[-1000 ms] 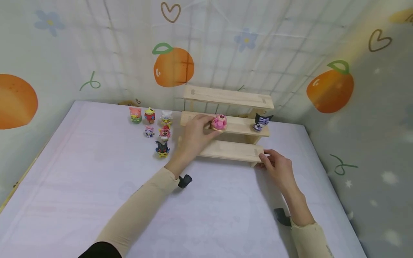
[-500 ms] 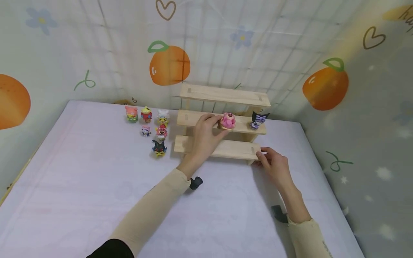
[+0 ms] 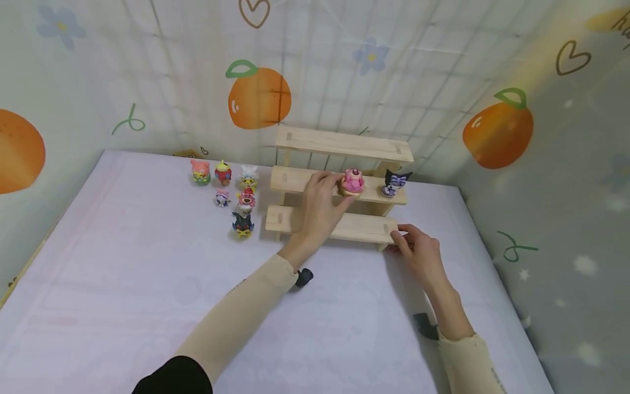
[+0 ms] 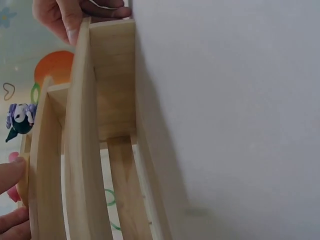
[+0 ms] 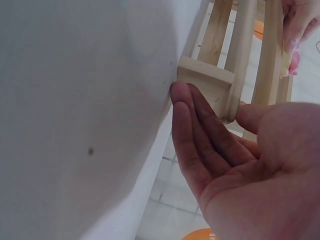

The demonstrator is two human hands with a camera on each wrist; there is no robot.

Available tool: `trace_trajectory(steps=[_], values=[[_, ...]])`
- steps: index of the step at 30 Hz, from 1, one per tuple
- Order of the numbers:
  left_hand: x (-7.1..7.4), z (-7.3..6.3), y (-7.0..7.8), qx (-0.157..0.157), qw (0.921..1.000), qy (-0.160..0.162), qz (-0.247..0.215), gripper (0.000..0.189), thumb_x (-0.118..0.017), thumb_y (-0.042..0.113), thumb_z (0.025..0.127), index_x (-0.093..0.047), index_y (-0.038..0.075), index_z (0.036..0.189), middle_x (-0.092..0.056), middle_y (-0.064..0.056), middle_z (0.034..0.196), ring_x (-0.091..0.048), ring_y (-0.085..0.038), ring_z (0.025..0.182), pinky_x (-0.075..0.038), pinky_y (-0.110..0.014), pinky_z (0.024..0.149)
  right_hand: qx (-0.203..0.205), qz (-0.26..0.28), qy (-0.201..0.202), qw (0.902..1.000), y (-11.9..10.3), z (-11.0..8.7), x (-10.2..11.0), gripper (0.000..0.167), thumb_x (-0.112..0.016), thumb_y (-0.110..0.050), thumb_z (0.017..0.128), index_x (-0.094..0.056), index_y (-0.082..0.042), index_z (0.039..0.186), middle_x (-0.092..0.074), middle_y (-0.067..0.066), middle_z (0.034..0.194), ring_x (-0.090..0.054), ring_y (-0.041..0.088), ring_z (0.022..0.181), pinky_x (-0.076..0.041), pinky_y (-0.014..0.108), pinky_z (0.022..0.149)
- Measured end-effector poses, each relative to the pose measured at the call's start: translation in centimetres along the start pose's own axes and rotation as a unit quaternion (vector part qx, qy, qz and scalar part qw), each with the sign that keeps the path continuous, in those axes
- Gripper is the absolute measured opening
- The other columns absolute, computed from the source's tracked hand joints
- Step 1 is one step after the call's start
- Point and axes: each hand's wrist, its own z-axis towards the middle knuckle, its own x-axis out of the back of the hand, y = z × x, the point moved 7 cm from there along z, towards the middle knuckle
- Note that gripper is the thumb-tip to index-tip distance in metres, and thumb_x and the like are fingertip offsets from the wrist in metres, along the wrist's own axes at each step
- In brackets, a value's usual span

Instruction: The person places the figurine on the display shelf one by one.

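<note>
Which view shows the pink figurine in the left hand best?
The head view: the pink figurine shows almost whole, with the left hand pinching it. The left wrist view gives only pink edges and the pale base, partly hidden; the right wrist view, a small part near the right edge.

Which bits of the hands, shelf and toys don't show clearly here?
Head view: part of the lowest board, covered by the left hand.
Head view: face of the smallest figure, too small to read.
Left wrist view: part of the pink figure, behind the left hand.
Left wrist view: the rest of the right hand, cut off by the top edge.
</note>
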Motion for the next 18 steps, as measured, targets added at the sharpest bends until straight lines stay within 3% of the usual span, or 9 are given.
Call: trace_trajectory(steps=[4,11,18], values=[[-0.02,-0.05,0.1,-0.013,0.9999,0.006,0.002,0.051,-0.089,0.031,0.086,-0.071,0.007,0.127,-0.073,-0.007,0.121,-0.06,-0.023,0.125,-0.048,-0.034,0.111,0.004,0.003,0.002,1.0,-0.08,-0.02,0.03,0.045,-0.056,-0.029,0.111,-0.06,0.008,0.136,-0.078,0.025,0.103,-0.076,0.034,0.088,-0.058,0.058,0.09],[0.03,-0.11,0.23,-0.067,0.9968,0.032,0.03,0.052,-0.089,0.026,0.086,-0.069,0.004,0.128,-0.074,-0.008,0.122,-0.06,-0.024,0.124,-0.049,-0.031,0.11,0.01,-0.003,0.005,0.9999,-0.4,0.17,0.08,0.045,-0.055,-0.029,0.111,-0.06,0.008,0.136,-0.078,0.025,0.103,-0.076,0.034,0.088,-0.058,0.057,0.089],[-0.44,-0.3,0.06,-0.065,0.997,0.023,0.036,0.053,-0.089,0.024,0.086,-0.067,0.005,0.13,-0.073,-0.008,0.127,-0.058,-0.024,0.128,-0.045,-0.03,0.114,0.002,0.001,0.0,1.0,-0.41,-0.07,0.06,0.046,-0.055,-0.029,0.111,-0.059,0.009,0.136,-0.078,0.026,0.102,-0.076,0.035,0.088,-0.057,0.058,0.09]])
